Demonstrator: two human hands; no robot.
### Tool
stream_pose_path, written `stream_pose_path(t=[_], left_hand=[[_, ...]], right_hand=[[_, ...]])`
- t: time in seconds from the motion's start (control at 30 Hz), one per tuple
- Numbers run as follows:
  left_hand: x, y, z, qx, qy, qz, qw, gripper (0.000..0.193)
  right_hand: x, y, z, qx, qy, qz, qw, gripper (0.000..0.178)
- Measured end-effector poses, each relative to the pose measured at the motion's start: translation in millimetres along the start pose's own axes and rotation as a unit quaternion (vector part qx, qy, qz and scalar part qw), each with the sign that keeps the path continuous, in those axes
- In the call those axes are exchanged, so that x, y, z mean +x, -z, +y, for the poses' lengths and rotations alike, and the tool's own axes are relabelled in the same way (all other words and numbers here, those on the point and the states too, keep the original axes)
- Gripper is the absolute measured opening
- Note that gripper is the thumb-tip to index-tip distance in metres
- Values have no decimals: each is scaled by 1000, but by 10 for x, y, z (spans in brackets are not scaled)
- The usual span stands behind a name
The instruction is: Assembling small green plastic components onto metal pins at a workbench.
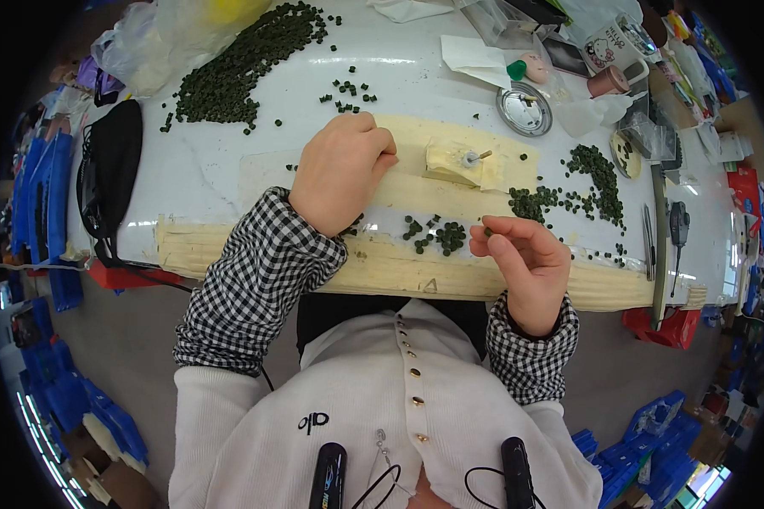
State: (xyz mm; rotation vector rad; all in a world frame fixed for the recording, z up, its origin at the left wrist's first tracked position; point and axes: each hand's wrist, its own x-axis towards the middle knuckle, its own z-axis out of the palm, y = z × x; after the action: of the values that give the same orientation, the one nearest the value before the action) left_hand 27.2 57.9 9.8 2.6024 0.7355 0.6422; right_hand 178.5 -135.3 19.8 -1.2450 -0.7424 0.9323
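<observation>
My left hand (345, 172) is closed with its knuckles up, over the pale yellow strip on the table. Its fingertips are hidden, and so is anything in them. My right hand (530, 267), near the table's front edge, pinches a small dark green piece (487, 231) between thumb and forefinger. Just left of that hand lies a small cluster of similar green pieces (452, 237). Between and beyond my hands stands a cream-coloured block (450, 162) with a short metal pin sticking up from it. More green pieces (531, 204) are scattered right of the block.
A large heap of dark green pieces (246, 68) covers the far left, near clear plastic bags (148, 47). A round metal lid (524, 110), a white mug (611, 47) and a pink spool (608, 81) are at far right. A black mask (110, 174) lies left; tweezers (649, 242) lie right.
</observation>
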Motion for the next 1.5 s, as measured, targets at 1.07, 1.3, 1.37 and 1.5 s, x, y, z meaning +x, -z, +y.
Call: stream_pose_path(t=[1.07, 1.3, 1.37, 1.5], left_hand=[[-597, 89, 480, -729, 263, -21, 632, 18], [-623, 28, 508, -709, 242, -4, 662, 17], [-630, 15, 512, -691, 228, 1, 686, 16], [-631, 56, 563, -666, 219, 6, 713, 17]], right_hand=[[65, -277, 40, 50, -3, -41, 998, 16], [118, -323, 66, -114, 148, -44, 981, 18], [118, -334, 69, -110, 144, -38, 983, 19], [126, -329, 103, -107, 152, -39, 982, 20]])
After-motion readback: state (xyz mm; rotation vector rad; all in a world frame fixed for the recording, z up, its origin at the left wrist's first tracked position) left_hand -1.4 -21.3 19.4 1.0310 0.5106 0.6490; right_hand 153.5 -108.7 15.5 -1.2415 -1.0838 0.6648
